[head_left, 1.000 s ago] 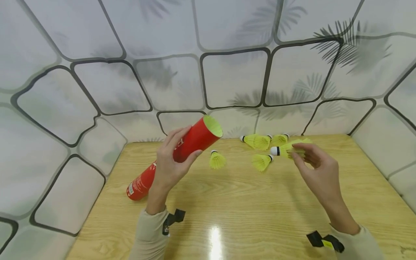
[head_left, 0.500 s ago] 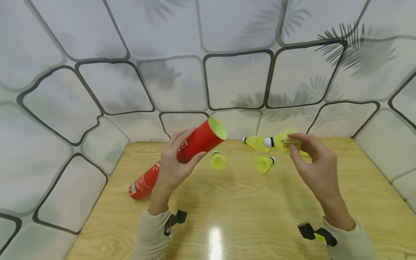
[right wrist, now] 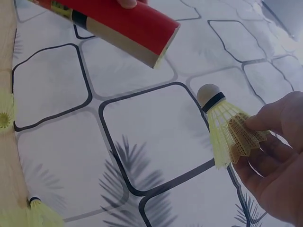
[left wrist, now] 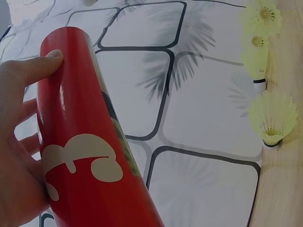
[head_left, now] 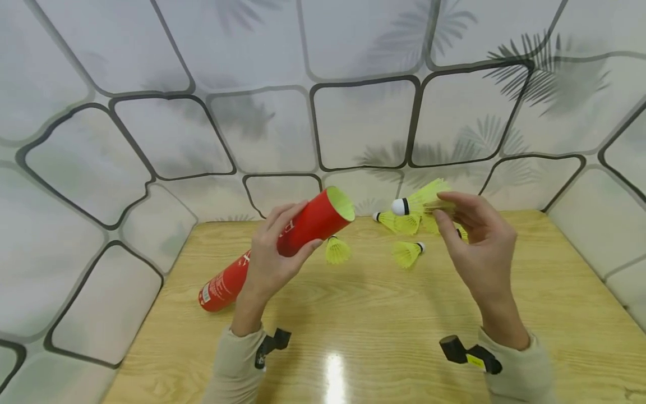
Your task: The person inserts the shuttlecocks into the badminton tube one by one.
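My left hand (head_left: 275, 252) grips a red cardboard shuttlecock tube (head_left: 315, 224). It is tilted, its uncapped yellow-green mouth up and to the right, its lower end near the tabletop at left. On the right, my right hand (head_left: 481, 241) pinches a yellow shuttlecock (head_left: 421, 199) by its skirt, white cork pointing left toward the tube's mouth. A gap separates cork and tube, also in the right wrist view, where the held shuttlecock (right wrist: 232, 127) and the tube (right wrist: 137, 28) both show. The left wrist view shows thumb and fingers around the tube (left wrist: 80, 113).
Several yellow shuttlecocks lie on the wooden table (head_left: 353, 314): one (head_left: 337, 250) behind the tube's mouth, another (head_left: 407, 254) right of centre, and a cluster (head_left: 404, 222) near the back edge, partly behind the right hand. A patterned cloth wall (head_left: 363, 123) stands behind the table.
My right hand has moved left and slightly up with the shuttlecock, closer to the tube. The left hand and tube have shifted only slightly to the right.
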{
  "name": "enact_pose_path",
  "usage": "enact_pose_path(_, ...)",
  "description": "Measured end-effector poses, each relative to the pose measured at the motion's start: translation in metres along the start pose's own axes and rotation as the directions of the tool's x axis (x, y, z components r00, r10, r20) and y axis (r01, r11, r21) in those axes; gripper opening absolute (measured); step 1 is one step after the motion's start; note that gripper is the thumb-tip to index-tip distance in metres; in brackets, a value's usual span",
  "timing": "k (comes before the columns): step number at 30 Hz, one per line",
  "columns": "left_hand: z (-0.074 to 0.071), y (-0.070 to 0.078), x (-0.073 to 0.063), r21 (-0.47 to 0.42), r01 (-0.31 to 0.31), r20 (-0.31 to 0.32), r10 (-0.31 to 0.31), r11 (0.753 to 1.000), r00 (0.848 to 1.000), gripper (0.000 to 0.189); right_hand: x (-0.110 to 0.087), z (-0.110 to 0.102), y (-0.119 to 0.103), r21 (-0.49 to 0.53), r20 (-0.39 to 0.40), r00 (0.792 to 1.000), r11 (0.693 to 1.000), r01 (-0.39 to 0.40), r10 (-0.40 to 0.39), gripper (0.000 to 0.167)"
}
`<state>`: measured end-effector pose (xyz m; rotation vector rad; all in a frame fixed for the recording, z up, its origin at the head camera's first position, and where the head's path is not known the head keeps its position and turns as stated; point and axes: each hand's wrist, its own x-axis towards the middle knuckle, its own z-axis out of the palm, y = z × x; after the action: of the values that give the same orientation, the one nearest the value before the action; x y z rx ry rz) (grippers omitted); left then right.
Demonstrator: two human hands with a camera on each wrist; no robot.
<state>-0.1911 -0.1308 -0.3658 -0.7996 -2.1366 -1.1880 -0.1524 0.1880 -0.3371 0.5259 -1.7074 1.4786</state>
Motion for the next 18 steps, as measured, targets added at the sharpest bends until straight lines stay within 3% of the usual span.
enact_pose_path(10, 0.008, 0.006, -0.001, -0.006, -0.015, 0.042, 0.015, 1.0, 0.999, 0.065, -0.002, 0.017, -0.007, 0.089, -0.003, 0.999, 0.995, 0.035, -0.035, 0.028)
enact_pose_path(18, 0.014, 0.01, -0.002, -0.03, -0.02, 0.072, 0.023, 0.999, 0.997, 0.066, -0.009, 0.028, -0.004, 0.009, 0.017, 0.999, 0.999, 0.033, -0.033, 0.033)
